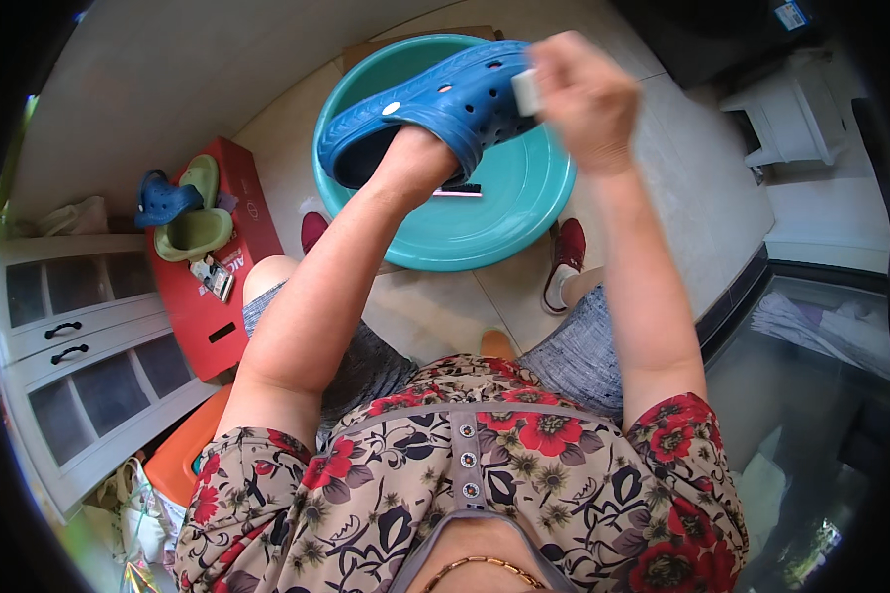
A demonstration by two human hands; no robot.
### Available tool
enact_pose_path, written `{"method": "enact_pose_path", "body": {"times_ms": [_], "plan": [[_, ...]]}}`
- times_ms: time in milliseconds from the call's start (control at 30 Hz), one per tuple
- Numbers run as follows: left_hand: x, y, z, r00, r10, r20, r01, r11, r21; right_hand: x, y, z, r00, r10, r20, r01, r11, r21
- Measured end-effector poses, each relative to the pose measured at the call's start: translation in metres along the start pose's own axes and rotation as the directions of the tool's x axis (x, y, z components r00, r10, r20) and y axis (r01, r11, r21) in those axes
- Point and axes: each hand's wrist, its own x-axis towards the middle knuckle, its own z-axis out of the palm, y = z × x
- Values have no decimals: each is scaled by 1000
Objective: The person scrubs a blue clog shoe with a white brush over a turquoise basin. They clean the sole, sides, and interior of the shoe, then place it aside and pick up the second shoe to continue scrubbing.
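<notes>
My left hand point(420, 159) is pushed inside a blue foam clog point(445, 96) and holds it up over a turquoise plastic basin point(512, 215). Its fingers are hidden in the shoe, though skin shows through some of the vent holes. A small white block point(526, 93), perhaps a sponge or eraser, is gripped in my right hand point(589, 100), at the toe of the clog. That hand is blurred. Below the clog, a brush with a pink back and black bristles point(460, 190) lies in the basin, partly covered by the shoe.
To the left, another blue clog point(165, 199) and a pair of green clogs point(193, 233) rest on a red cardboard box point(226, 326). Beside it are a white cabinet point(81, 333) and an orange container point(189, 445). A white stool point(793, 111) stands right; glass-topped furniture point(734, 422) is nearer.
</notes>
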Motion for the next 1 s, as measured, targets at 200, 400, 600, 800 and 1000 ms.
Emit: {"method": "enact_pose_path", "body": {"times_ms": [200, 400, 600, 800, 1000], "plan": [[2, -9, 2, 912, -382, 153, 359, 558, -748, 5, 2, 2, 997, -35, -63, 33, 999, -33], [-4, -4, -4, 865, -424, 269, 471, 502, -725, -16, -41, 22, 974, -219, -51, 223, 967, 121], [-3, 4, 6, 901, -422, 98, 365, 616, -698, -8, -29, 16, 993, -115, -32, 116, 993, 27], [-3, -37, 1, 998, -45, -53, 44, 999, -9, 9, 17, 7, 996, 32, -78, -41, 992, -116], [-6, -13, -9, 993, -86, 75, 97, 984, -147, -8, -27, 24, 989, -112, -98, 120, 990, 79]]}}
